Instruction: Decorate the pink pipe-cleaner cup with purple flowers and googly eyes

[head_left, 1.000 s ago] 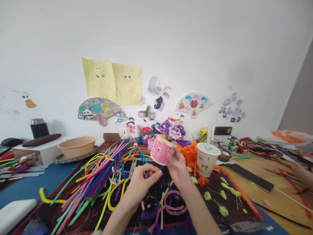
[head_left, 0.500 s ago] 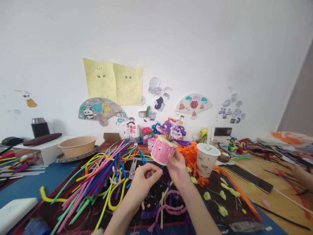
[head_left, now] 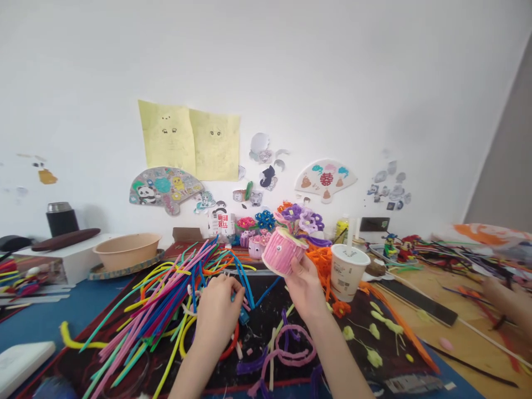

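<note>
My right hand [head_left: 306, 288] is wrapped round a small pink pipe-cleaner flower pot [head_left: 275, 254] with a googly eye. The pot is tilted and held above the dark mat. Purple pipe-cleaner flowers [head_left: 307, 221] show just behind its top. My left hand [head_left: 218, 310] is over the right edge of the pipe-cleaner pile [head_left: 160, 299], fingers bent down and mostly hidden. The scissors blades seen there earlier are covered by this hand. A red loop [head_left: 233, 343] and a small blue piece [head_left: 244, 316] show beside it.
A lidded paper cup [head_left: 349, 271] with a straw stands right of my right hand, by orange pipe cleaners [head_left: 322, 263]. Curled pink pipe cleaner [head_left: 295, 343] lies on the mat. A beige bowl [head_left: 128, 252] sits left. Another person's hand [head_left: 505, 296] is at far right.
My left hand has moved left, away from the pot and over the place where the scissors lay. My right hand still holds the pot, slightly shifted in view.
</note>
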A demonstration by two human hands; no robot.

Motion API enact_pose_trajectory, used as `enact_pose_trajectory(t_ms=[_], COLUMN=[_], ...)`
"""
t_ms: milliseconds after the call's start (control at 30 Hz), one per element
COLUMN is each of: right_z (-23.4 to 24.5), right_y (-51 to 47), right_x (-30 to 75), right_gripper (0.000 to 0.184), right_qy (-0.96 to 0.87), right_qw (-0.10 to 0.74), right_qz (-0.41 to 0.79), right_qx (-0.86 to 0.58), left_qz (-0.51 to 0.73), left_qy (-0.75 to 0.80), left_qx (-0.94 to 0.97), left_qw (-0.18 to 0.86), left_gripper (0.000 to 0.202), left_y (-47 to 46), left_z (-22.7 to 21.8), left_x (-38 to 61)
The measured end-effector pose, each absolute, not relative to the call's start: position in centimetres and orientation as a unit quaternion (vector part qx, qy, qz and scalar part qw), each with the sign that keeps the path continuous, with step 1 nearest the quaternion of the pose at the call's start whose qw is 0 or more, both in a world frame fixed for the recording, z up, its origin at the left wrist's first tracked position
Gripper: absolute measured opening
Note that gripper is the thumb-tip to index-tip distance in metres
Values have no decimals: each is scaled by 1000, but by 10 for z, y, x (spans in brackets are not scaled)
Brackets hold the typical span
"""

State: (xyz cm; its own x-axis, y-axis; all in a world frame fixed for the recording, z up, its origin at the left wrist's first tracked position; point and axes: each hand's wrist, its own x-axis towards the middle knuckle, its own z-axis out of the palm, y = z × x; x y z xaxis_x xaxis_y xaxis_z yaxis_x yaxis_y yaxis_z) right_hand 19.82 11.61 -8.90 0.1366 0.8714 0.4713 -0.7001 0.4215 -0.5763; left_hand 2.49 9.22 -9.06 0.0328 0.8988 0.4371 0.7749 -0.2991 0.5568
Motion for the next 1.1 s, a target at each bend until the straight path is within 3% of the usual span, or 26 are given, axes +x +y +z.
enact_pose_trajectory(t_ms=[167, 400, 833, 1100], right_z=[-87, -87, -90, -91], right_y=[115, 113, 109, 111], right_x=[200, 198, 188, 191], right_gripper=[32, 35, 34, 32], right_qy=[-378, -391, -413, -407], right_qw=[748, 708, 690, 693], right_qz=[539, 583, 586, 587], right_qx=[-90, -77, -103, -95], left_qz=[377, 460, 535, 479], left_qy=[602, 515, 433, 453], left_qx=[704, 707, 686, 720], left_qw=[14, 152, 235, 218], left_gripper=[33, 42, 29, 26], left_y=[87, 91, 78, 83], left_z=[-88, -86, -75, -80], left_x=[26, 31, 39, 35])
